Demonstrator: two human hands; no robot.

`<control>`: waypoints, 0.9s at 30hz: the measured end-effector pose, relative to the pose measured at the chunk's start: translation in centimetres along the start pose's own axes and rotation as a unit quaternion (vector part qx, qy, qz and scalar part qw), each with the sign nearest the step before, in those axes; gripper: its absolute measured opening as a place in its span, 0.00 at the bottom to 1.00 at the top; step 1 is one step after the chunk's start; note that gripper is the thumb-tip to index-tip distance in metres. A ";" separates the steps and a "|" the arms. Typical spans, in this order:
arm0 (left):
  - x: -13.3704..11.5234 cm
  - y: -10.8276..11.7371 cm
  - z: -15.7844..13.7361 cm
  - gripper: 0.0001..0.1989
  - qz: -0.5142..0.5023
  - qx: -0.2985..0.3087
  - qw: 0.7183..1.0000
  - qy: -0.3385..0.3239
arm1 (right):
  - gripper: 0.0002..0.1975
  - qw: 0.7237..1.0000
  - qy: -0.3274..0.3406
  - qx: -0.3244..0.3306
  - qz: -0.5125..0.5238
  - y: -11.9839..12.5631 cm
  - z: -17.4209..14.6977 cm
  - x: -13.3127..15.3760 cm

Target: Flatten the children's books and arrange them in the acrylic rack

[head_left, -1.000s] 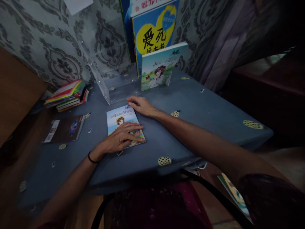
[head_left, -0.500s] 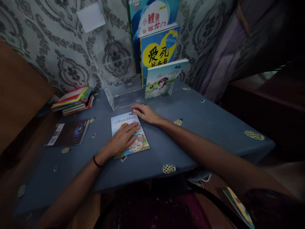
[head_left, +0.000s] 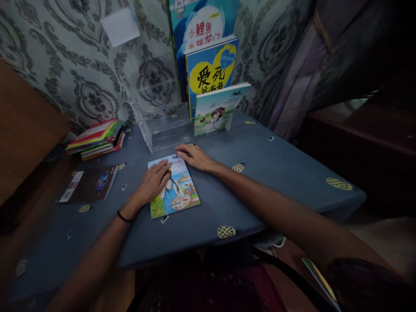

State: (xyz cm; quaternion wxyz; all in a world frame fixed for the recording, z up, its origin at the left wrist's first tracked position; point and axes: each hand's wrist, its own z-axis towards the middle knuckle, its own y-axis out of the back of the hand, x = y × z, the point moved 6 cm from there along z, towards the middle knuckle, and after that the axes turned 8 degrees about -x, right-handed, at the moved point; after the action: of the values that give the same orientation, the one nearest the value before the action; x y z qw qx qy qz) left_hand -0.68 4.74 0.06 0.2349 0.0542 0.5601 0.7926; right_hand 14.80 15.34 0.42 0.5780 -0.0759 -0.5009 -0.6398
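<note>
A thin picture book (head_left: pixel 180 190) lies flat and closed on the blue tablecloth, its cover showing a figure in blue overalls. My left hand (head_left: pixel 152 182), with a dark band at the wrist, rests open across the upper left of the cover and hides part of the title. At the book's top right corner lies my right hand (head_left: pixel 195 157), its fingers stretched and partly over the edge. Just behind the book stands a clear acrylic rack (head_left: pixel 147 138), holding a green-covered book (head_left: pixel 214 115) upright in its front right slot.
Behind that, a blue and yellow book (head_left: pixel 203 73) and a taller blue book (head_left: pixel 204 26) stand in the rack. To the left are a stack of books (head_left: pixel 97 138) and a dark book (head_left: pixel 89 184) lying flat. The tablecloth (head_left: pixel 256 190) reaches the near table edge.
My left hand has slid up and left over the cover, from the middle towards the title, uncovering the drawn figure. My right hand stays at the top right corner. The view has shifted slightly.
</note>
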 end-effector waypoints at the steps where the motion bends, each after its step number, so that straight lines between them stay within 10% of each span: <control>1: -0.1 0.0 0.0 0.24 0.002 -0.003 1.000 -0.004 | 0.17 1.000 0.001 0.002 0.002 0.0 0.0 0.0; 27: -4.8 1.4 -2.1 0.20 -0.098 0.073 0.974 -0.192 | 0.20 1.000 0.015 0.010 -0.009 0.1 -0.4 0.0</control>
State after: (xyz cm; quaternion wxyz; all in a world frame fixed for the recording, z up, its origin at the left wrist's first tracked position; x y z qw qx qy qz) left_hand 2.37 0.48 1.40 0.4101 0.1675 0.5636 0.6973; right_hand 15.05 15.07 0.24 0.5799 -0.0560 -0.4994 -0.6412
